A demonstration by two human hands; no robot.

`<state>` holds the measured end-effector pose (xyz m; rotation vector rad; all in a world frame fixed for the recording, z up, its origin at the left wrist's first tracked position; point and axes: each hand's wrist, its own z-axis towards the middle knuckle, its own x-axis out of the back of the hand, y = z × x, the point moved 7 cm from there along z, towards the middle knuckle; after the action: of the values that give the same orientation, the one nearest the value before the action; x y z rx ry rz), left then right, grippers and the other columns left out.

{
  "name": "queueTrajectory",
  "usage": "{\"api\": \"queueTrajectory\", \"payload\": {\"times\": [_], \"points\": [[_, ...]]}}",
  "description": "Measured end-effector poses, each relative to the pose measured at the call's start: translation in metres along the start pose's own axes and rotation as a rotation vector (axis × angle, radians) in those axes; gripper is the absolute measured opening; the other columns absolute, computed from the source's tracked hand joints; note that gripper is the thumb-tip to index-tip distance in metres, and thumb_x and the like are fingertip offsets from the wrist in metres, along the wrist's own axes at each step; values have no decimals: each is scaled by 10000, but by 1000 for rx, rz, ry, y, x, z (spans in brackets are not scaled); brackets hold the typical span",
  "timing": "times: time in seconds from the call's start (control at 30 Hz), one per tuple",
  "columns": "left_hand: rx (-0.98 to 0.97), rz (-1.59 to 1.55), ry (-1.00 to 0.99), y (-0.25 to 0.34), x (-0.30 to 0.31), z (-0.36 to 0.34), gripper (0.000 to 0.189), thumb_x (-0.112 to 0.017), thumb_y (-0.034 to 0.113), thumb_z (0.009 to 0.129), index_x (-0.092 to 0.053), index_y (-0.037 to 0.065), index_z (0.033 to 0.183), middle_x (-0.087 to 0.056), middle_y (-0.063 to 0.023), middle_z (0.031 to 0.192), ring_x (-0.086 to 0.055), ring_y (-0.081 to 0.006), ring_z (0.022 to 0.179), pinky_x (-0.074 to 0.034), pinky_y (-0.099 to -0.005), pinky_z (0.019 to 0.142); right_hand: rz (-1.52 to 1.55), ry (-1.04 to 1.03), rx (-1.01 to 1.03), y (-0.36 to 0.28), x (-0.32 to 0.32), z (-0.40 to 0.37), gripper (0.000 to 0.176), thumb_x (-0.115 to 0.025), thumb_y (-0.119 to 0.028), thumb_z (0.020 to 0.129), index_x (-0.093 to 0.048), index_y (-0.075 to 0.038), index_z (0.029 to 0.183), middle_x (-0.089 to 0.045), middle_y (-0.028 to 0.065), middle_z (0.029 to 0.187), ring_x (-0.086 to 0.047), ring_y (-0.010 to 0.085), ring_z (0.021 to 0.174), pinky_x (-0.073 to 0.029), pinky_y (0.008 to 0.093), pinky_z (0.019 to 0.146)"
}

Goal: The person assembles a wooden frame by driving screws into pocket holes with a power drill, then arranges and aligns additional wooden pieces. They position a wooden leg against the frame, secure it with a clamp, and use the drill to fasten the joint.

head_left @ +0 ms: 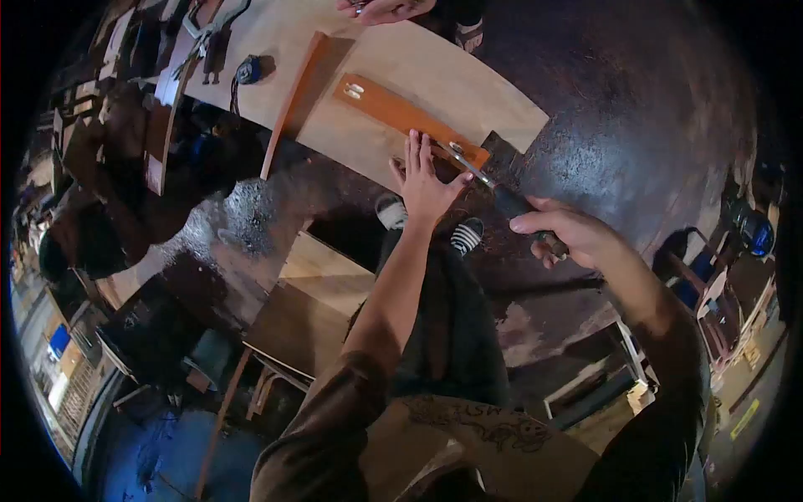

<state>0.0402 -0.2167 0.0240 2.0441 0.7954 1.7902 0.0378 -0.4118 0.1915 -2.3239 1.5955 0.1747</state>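
Note:
My left hand (427, 184) lies with fingers spread on an orange-brown wooden board (385, 107), fingertips pressing near its middle. My right hand (560, 230) is wrapped round a dark-handled tool (512, 199) with a slim metal shaft. The shaft slants up and left, its tip at a small pale-edged opening in the board's right end. Two pale oblong slots show near the board's left end. Under the board is a light wooden tabletop (502, 100).
A long wooden strip (294, 105) lies across the tabletop, left of the board. Beyond it sits a blue tape measure (248, 70), with a clamp (201, 33) at the far left. Another person's hand (385, 8) reaches over the far edge. A wooden box (305, 314) stands below left.

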Motion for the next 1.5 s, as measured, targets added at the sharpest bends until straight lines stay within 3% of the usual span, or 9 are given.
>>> {"api": "queueTrajectory", "payload": {"times": [0.07, 0.13, 0.37, 0.53, 0.77, 0.97, 1.07, 1.13, 1.5], "points": [[4, 7, 12, -4, -3, -1, 1127, -680, 770, 707, -326, 98, 1541, -238, -122, 1644, -218, -285, 1520, -109, -653, 1171, -28, 2, -34, 2, -2, 10, 341, -713, -267, 884, -545, -105, 1132, -568, 4, 911, -575, 98, 629, -499, 274, 483], [20, 0, 5, -8, -1, -1, 1128, -684, 768, 702, -328, 103, 1540, -246, -118, 1642, -224, -287, 1517, -118, -651, 1169, -15, 23, -106, 5, 2, 16, 352, -680, -175, 885, -528, -92, 1191, -548, 13, 878, -611, 109, 646, -493, 283, 456], [-12, -58, 40, -24, 1, -2, 1117, -692, 751, 693, -333, 120, 1541, -273, -86, 1633, -246, -268, 1508, -150, -641, 1163, -87, 200, -248, -6, -9, 15, 455, -685, -169, 879, -525, -90, 1298, -565, 26, 935, -614, 124, 661, -527, 308, 492], [-30, -107, 31, -41, 8, -3, 1114, -702, 727, 687, -330, 121, 1544, -281, -51, 1634, -262, -247, 1501, -161, -614, 1173, -448, 239, -222, -19, -21, 16, 608, -664, -199, 884, -437, -146, 1445, -544, 30, 955, -580, 141, 657, -537, 345, 544], [-16, -195, 9, -59, 0, -9, 1136, -747, 684, 645, -324, 158, 1558, -277, -18, 1637, -271, -223, 1498, -166, -573, 1196, -599, 302, -268, -11, -14, 29, 601, -660, -194, 893, -436, -145, 1448, -566, 26, 889, -578, 135, 651, -540, 324, 544], [-38, -203, 56, -69, -4, -11, 1137, -746, 688, 612, -352, 178, 1549, -299, 12, 1629, -254, -213, 1506, -132, -549, 1219, -528, 320, -313, -12, -18, 34, 525, -665, -116, 876, -477, -109, 1367, -574, 25, 886, -596, 122, 640, -533, 297, 563], [-26, -236, 66, -71, -6, -12, 1134, -743, 691, 618, -351, 178, 1550, -296, 16, 1630, -234, -216, 1512, -114, -534, 1230, -472, 246, -308, -5, -7, 40, 547, -655, -55, 864, -466, -109, 1375, -571, 28, 889, -598, 135, 644, -535, 303, 560], [-21, -239, 101, -74, -8, -15, 1143, -738, 709, 607, -360, 173, 1543, -303, 10, 1625, -252, -218, 1504, -138, -538, 1218, -541, 227, -322, -3, 2, 46, 666, -678, -63, 826, -406, -96, 1433, -595, 60, 913, -630, 171, 679, -561, 342, 553], [-45, -238, 150, -75, -12, -19, 1136, -734, 712, 606, -383, 159, 1534, -322, 2, 1619, -261, -213, 1503, -147, -534, 1212, -554, 332, -443, -7, -8, 51, 649, -667, 7, 806, -404, -109, 1389, -577, 85, 881, -625, 189, 683, -514, 337, 563]]}}
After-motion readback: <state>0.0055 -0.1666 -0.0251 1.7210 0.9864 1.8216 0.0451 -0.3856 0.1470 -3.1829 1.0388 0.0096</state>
